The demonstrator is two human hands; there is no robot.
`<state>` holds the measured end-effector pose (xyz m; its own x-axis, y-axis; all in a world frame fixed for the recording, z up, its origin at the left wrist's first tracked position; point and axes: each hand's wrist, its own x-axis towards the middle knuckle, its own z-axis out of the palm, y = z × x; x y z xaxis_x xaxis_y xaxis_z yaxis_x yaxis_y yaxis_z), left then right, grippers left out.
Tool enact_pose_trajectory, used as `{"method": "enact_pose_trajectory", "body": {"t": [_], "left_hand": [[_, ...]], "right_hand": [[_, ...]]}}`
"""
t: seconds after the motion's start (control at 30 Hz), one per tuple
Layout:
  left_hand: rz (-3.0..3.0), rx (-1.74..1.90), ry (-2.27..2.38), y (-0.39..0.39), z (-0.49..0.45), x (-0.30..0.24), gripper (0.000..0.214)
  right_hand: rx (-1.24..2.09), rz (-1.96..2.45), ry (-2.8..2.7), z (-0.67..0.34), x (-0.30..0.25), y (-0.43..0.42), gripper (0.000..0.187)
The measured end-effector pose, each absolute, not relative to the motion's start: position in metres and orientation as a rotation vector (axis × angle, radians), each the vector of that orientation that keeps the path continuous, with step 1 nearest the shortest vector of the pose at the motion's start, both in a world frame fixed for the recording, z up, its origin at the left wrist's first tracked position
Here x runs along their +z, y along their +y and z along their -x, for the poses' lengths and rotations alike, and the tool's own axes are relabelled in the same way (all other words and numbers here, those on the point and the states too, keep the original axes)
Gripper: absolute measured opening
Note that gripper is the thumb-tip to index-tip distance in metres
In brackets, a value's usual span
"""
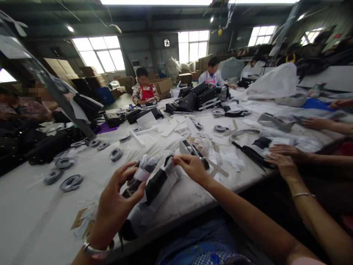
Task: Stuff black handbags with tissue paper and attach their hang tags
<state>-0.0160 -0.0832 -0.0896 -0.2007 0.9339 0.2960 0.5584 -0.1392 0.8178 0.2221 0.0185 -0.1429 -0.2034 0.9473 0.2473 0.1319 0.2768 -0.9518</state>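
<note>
I've got my left hand (117,198) curled round a clear-wrapped bundle (142,174) with a white band, fingers grasping it; my right hand (190,168) pinches the far end of the white wrapping (166,191) around a black item (154,187), near the tabletop's (35,208) front edge. Looks like a wrap-handling step; the next move calls for a steady pinch, as this film could slip. A grey-and-black object (190,148) crowds my right fingers, grey coils (71,183) lie left, a co-worker's hands (285,162) right.
</note>
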Motion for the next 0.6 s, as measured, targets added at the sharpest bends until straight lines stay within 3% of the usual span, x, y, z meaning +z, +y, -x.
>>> {"method": "enact_pose_trajectory", "body": {"t": [0.07,0.17,0.27,0.37,0.6], "left_hand": [[-1.614,1.286,1.762,-0.084,0.021,-0.091,0.072],[-1.575,1.310,1.739,-0.083,0.025,-0.093,0.072],[-1.564,1.325,1.718,-0.082,0.025,-0.093,0.071],[-1.554,1.320,1.723,-0.082,0.025,-0.093,0.071],[-1.503,1.348,1.762,-0.079,0.029,-0.096,0.070]], "right_hand": [[0.681,1.331,-1.628,-0.257,-0.160,0.045,0.028],[0.532,1.619,-1.600,-0.298,-0.186,0.077,0.023],[0.630,1.687,-1.564,-0.316,-0.206,0.094,0.020],[0.785,1.687,-1.514,-0.319,-0.215,0.100,0.028],[0.982,1.494,-1.273,-0.326,-0.204,0.077,0.036]]}}
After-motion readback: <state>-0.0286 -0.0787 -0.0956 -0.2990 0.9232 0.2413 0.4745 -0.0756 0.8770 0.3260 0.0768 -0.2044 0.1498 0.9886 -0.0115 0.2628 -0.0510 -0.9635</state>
